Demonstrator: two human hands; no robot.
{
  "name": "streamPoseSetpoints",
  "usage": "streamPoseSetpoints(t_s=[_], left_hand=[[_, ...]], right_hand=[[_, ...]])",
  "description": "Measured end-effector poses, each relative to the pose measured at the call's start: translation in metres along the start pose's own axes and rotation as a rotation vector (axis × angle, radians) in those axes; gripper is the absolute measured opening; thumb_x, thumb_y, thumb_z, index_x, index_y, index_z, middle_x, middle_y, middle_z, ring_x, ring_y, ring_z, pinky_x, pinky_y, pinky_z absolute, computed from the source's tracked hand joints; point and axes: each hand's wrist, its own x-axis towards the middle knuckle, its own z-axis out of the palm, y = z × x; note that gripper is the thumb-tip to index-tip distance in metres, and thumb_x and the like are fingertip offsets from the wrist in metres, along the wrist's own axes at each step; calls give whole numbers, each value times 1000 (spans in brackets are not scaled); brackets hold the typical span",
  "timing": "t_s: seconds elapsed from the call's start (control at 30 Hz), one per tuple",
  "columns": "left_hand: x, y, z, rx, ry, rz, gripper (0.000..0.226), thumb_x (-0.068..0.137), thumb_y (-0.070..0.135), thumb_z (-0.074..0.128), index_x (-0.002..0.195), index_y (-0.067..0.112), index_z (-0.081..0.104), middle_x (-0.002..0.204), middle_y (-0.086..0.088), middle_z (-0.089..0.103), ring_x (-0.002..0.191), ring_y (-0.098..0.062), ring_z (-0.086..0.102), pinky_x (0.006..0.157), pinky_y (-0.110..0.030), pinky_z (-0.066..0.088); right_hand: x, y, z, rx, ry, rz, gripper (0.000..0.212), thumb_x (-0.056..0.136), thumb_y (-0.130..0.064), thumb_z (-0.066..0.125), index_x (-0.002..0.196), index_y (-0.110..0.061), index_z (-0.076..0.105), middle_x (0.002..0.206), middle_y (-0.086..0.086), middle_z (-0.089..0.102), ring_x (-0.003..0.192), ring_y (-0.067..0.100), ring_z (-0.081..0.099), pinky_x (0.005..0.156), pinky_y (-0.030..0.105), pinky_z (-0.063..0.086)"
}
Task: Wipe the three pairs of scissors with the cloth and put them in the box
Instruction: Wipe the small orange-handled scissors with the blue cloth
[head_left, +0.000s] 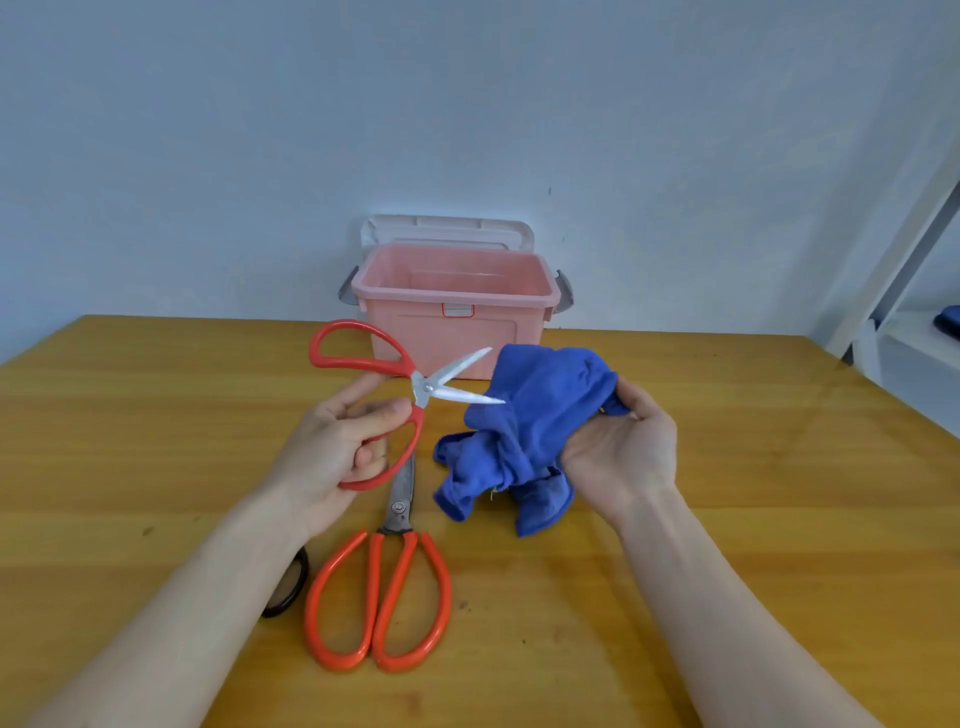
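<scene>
Black loop (291, 584): a dark handle ring, probably of a third pair of scissors, lies on the table at the near left, mostly hidden under the left forearm; what it belongs to cannot be told for sure.
Left hand (337, 447): raised above the table, fingers curled through and around the lower red handle loop of the red scissors, thumb pressing near the pivot.
Red scissors (410, 384): held in the air left of centre, blades spread apart and pointing right, the lower tip touching or just short of the cloth; the upper handle loop stands free, up and to the left.
Orange scissors (382, 587): flat on the table, near centre, blades closed and pointing away, tips hidden behind the left hand and the red handle.
Box (447, 332): pink plastic, open, at the far edge of the table against the wall, grey latches at both ends, pale lid (447, 231) standing behind it.
Cloth (524, 431): blue, crumpled, held up by the right hand, lower folds hanging to the table.
Right hand (618, 447): palm up, right of centre, fingers curled round the bunched cloth.
Table (779, 519): yellow wood grain.
Shelf (904, 312): white frame at the far right.
</scene>
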Motion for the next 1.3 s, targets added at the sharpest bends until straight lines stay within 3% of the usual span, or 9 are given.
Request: streamPoseSetpoints(t_s=[0.1, 0.17, 0.3, 0.37, 0.53, 0.7, 0.87, 1.13, 1.3], left_hand=[[2, 2, -5, -7, 31, 25, 42, 78, -1, 64, 116, 18, 61, 83, -2, 66, 36, -3, 30, 33, -15, 19], [3, 2, -6, 10, 49, 23, 32, 86, -6, 58, 111, 14, 61, 92, -6, 66, 38, -5, 34, 34, -16, 23], [3, -4, -2, 5, -8, 41, 37, 89, -11, 50, 102, 20, 67, 91, -9, 67, 43, -10, 40, 37, -18, 31], [1, -5, 0, 9, -41, 57, 41, 88, -14, 48, 101, 21, 67, 89, -9, 67, 43, -11, 40, 38, -19, 33], [-1, -4, 2, -88, -148, 68, 27, 75, 1, 57, 94, 20, 62, 92, -9, 64, 57, -17, 50, 49, -22, 42], [-1, -6, -5, -217, -231, 10, 32, 69, 44, 72, 80, 16, 60, 97, -10, 64, 84, -28, 61, 82, -39, 45], [0, -7, 0, -142, -98, 72, 37, 89, 44, 52, 65, 16, 54, 88, -6, 61, 73, -21, 53, 73, -34, 42], [-7, -10, 12, -9, -112, 142, 49, 89, 40, 41, 51, 11, 47, 84, -12, 59, 62, -23, 44, 64, -36, 35], [-12, -10, 13, -96, -145, 131, 52, 81, 42, 39, 43, 7, 47, 77, -12, 57, 57, -23, 44, 61, -33, 37]], right_hand=[[-3, -9, 3, -197, 130, -193, 24, 94, -15, 50, 70, -19, 47, 75, -3, 54, 81, 14, 58, 85, 26, 46], [-2, -8, 3, -611, 288, -322, 23, 97, -18, 50, 75, -17, 57, 69, -4, 59, 70, 12, 60, 66, 27, 47], [1, 4, -7, -1419, 331, -232, 23, 98, -23, 53, 83, -8, 62, 77, 2, 63, 72, 12, 61, 63, 23, 47], [1, 8, -10, -1612, 295, -198, 32, 99, -29, 54, 78, -5, 57, 71, 2, 60, 66, 12, 58, 58, 24, 44], [-3, 7, -5, -1600, 277, -218, 47, 102, -39, 42, 78, -6, 63, 70, -1, 61, 69, 8, 58, 61, 25, 40], [0, 1, -9, -1707, 296, -641, 57, 102, -35, 49, 47, -22, 37, 55, -9, 40, 75, 19, 47, 72, 31, 37], [-6, 2, -3, -1741, 228, -581, 50, 95, -35, 62, 52, -15, 46, 44, -9, 43, 42, 4, 47, 44, 17, 32], [-14, 28, 0, -1764, 88, -641, 22, 96, -20, 59, 74, -19, 60, 69, -7, 68, 65, 4, 64, 57, 20, 49], [-14, 23, 4, -1713, 163, -662, 53, 98, -34, 56, 50, -14, 50, 43, -7, 50, 42, 8, 47, 46, 19, 34]])
